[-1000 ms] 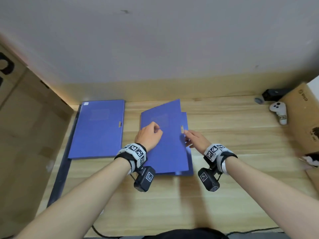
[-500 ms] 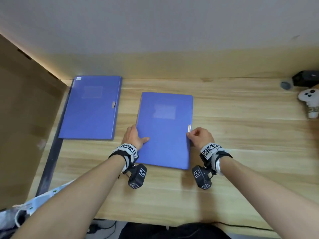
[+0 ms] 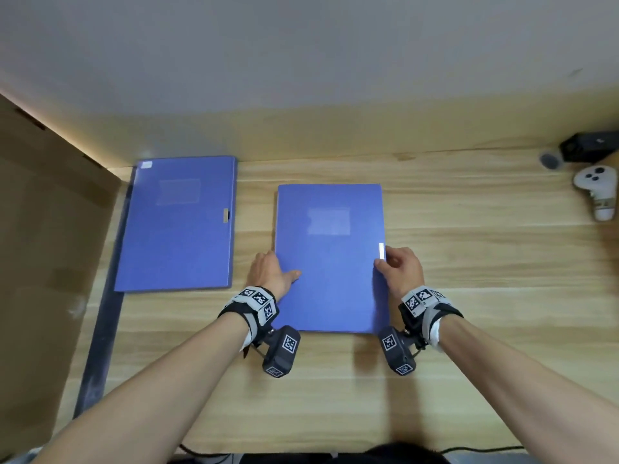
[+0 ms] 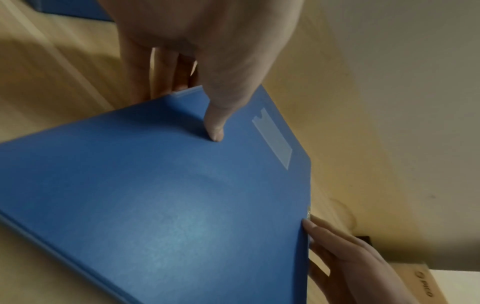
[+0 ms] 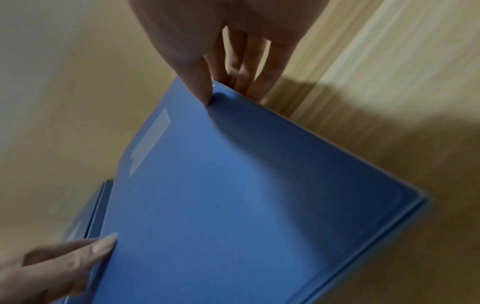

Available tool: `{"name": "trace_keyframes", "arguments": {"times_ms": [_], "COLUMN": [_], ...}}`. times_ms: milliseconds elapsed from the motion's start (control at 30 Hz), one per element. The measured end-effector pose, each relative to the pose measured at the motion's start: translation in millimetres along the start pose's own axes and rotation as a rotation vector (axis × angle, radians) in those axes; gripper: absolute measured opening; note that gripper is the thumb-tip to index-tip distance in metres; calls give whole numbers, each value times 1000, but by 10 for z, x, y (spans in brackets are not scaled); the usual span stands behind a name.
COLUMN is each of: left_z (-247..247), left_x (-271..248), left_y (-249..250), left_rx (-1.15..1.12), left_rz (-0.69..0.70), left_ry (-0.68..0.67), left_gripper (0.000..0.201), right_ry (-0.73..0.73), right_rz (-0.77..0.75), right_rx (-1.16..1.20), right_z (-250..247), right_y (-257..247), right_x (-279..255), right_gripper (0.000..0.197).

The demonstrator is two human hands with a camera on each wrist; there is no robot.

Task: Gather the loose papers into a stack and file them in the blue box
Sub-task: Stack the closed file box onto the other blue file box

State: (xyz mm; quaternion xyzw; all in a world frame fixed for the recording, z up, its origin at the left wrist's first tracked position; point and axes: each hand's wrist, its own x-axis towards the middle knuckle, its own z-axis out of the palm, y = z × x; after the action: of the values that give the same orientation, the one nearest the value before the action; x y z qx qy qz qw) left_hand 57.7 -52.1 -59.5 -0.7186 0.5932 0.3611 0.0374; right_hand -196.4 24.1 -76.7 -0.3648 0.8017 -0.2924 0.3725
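Note:
A closed blue box (image 3: 330,262) lies flat on the wooden desk (image 3: 469,262), with a pale label pocket on its lid and a white clasp on its right edge. My left hand (image 3: 271,272) grips its left edge, thumb (image 4: 215,127) on the lid and fingers down the side. My right hand (image 3: 398,269) pinches the right edge beside the clasp, thumb (image 5: 201,90) on top. The wrist views show the same lid (image 4: 182,205) (image 5: 233,185). No loose papers are in sight.
A second closed blue box (image 3: 177,226) lies to the left, near the wall. A brown cardboard panel (image 3: 50,246) stands along the left side. At the far right are a white controller (image 3: 599,192) and a black device (image 3: 589,147).
The raised lid has come down flat and the box now lies closed. Both hands have moved from the lid and clasp to the box's side edges.

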Motion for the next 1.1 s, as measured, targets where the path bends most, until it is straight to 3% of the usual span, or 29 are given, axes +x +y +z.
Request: {"name": "trace_keyframes", "arguments": {"times_ms": [167,600,733,833,933,1033,1100], "left_z": [-452,-1852,-2051,-2155,-2144,-2052,-1960], "left_x": [71,514,739,910,1108,1295,1415], "left_y": [-93,-1121,-1530,-1766,-2004,-2192,-2291], "left_rx": [-52,-170,-211,-272,-350,-475,-540], "left_rz": [42,-85,-145,-162,-190,-180,-177], "left_ry": [59,212,209,218,198,181,153], "left_gripper": [49,53,59,77,71,94,97], "right_ry": [90,-80,-133,-170,-208,-246,-259], "right_rz": [-77,-224,-236,-240,-239,-217,-202], "right_rx": [152,258,261,276,291,292,250], "right_z": [226,1662,2100,2328,2490,2617,2668], "right_y": [-371,-1550,-1740,-1853,-1920,-1925,-1917], "right_x": [-19,95,61,30,1,-7,-11], "right_gripper": [29,29,32,32,35,35,43]}}
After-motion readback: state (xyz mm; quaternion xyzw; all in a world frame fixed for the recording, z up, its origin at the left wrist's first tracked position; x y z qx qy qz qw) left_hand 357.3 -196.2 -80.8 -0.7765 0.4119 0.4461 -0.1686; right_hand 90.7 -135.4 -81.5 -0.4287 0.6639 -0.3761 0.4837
